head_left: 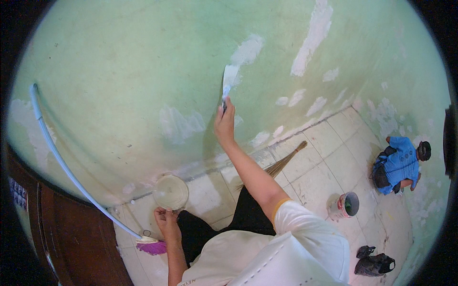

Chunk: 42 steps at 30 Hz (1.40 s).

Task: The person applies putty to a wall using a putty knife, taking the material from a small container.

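Pale green painted wall up top, blotchy with white patches, bottom edge running from 8 o'clock to nearly 3. Right hand (225, 125) at 12 is wrapped round a flat, white-smeared putty knife (230, 76), blade by a patch's lower edge, with roomy plain wall towards 10. Left hand (167, 219) at 7 pinches a round, pale tub (171, 184) by its rim.

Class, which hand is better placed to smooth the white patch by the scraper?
Probably the right hand: it holds the scraper up at that white patch, while the left hand is lower, holding the round tub.
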{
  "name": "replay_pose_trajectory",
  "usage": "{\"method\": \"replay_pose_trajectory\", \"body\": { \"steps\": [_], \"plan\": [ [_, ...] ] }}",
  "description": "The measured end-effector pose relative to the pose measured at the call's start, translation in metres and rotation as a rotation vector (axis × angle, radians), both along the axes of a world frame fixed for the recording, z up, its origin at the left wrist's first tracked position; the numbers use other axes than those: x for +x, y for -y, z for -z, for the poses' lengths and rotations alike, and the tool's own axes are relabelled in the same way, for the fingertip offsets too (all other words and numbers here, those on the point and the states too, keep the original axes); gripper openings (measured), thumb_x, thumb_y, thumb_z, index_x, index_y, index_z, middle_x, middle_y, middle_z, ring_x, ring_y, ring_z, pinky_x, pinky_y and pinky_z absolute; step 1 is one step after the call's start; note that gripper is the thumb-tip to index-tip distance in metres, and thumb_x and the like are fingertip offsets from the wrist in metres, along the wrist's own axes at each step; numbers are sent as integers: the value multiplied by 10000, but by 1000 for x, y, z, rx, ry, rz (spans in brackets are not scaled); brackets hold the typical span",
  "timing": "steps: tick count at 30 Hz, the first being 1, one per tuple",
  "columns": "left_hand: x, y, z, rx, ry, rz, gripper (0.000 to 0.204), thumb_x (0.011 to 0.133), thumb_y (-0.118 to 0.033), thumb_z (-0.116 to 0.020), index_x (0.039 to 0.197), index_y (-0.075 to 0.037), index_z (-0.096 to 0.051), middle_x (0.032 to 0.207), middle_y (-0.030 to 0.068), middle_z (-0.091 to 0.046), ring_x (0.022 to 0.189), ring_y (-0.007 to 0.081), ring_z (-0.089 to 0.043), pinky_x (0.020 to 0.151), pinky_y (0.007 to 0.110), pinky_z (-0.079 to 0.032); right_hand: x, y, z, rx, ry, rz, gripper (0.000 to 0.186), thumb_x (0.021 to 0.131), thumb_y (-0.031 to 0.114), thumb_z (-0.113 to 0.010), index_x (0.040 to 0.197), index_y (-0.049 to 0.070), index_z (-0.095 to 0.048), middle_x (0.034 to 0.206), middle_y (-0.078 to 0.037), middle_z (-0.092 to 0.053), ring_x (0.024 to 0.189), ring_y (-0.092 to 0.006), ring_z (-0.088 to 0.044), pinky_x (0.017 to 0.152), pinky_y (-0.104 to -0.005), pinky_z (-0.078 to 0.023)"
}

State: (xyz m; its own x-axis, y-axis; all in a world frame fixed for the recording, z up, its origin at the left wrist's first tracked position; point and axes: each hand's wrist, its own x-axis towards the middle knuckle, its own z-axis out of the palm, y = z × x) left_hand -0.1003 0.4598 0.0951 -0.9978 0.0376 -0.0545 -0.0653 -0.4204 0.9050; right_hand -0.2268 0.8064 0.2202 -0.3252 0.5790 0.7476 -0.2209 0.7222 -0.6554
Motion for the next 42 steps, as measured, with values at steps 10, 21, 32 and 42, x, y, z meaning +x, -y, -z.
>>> {"method": "replay_pose_trajectory", "body": {
  "steps": [10,21,32,42],
  "plan": [
    [3,8,-6,-5,34,-59,209,946,-42,-586,1081,-75,-430,1035,49,-522,933,153,-564,839,323,-539,-14,-48,-28,-5,-159,147,459,1024,155,-435,1407,-81,-340,1369,-288,-432,1293,-397,-430,1081,-438,-343],
    [5,6,-5,-28,-12,-37,202,955,-78,-585,1088,-70,-433,1049,60,-509,951,158,-560,843,334,-532,-10,-42,-58,5,-269,116,482,1013,160,-461,1405,-87,-329,1386,-288,-426,1274,-389,-456,1090,-408,-334],
    [4,0,-8,35,-34,-41,229,951,-93,-605,1093,-70,-428,1046,64,-503,957,166,-563,829,338,-536,9,16,3,-3,-74,-43,476,1002,116,-462,1396,-108,-318,1408,-308,-403,1313,-411,-422,1110,-426,-321],
    [4,1,-9,65,-54,-5,238,947,-95,-612,1087,-81,-419,1053,59,-503,979,179,-566,888,368,-532,-14,-59,-51,62,-118,140,467,1016,150,-459,1400,-87,-341,1375,-287,-436,1285,-399,-444,1087,-412,-343]
  ]
}}
